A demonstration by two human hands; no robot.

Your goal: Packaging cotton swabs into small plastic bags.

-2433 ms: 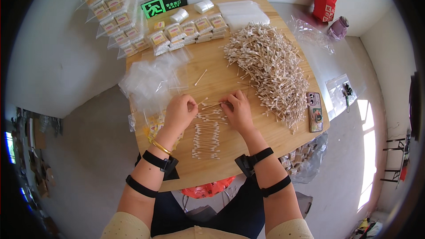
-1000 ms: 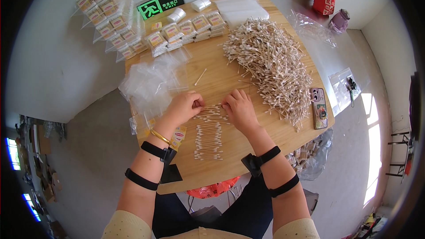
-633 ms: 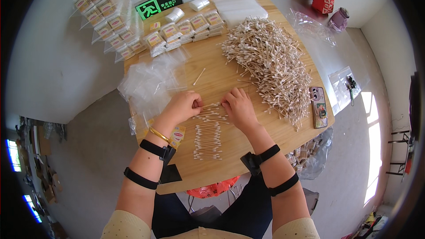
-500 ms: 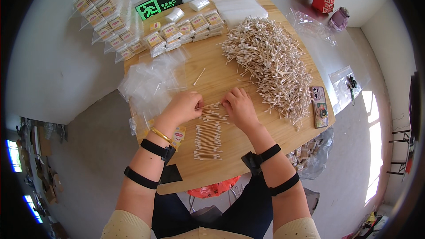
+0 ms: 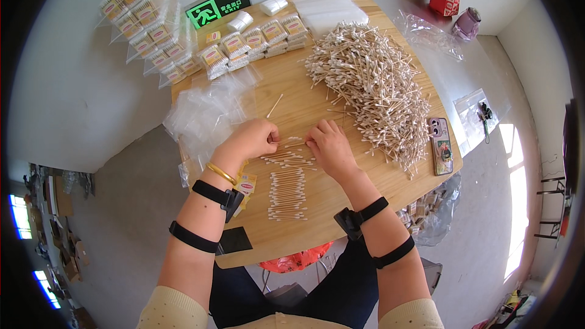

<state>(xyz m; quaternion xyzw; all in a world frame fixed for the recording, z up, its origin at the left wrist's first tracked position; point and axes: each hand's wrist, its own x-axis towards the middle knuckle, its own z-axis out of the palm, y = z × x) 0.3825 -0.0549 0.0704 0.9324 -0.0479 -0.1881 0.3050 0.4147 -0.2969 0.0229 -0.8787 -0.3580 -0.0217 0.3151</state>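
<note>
Cotton swabs [image 5: 286, 159] are lying on the wooden table [image 5: 341, 183] right between your two hands, their long axes running left to right, so both hands are reaching them end-on. Your left hand [image 5: 253, 140] is curling shut, fingers pinching what looks like a swab at its tip, though I cannot tell for sure. Your right hand [image 5: 329, 146] is resting fingers together on the loose swabs, touching them. Below, a neat row [image 5: 286, 195] is sitting closer to your body. The big heap [image 5: 372, 88] is lying up and to the right, nearer your right hand
</note>
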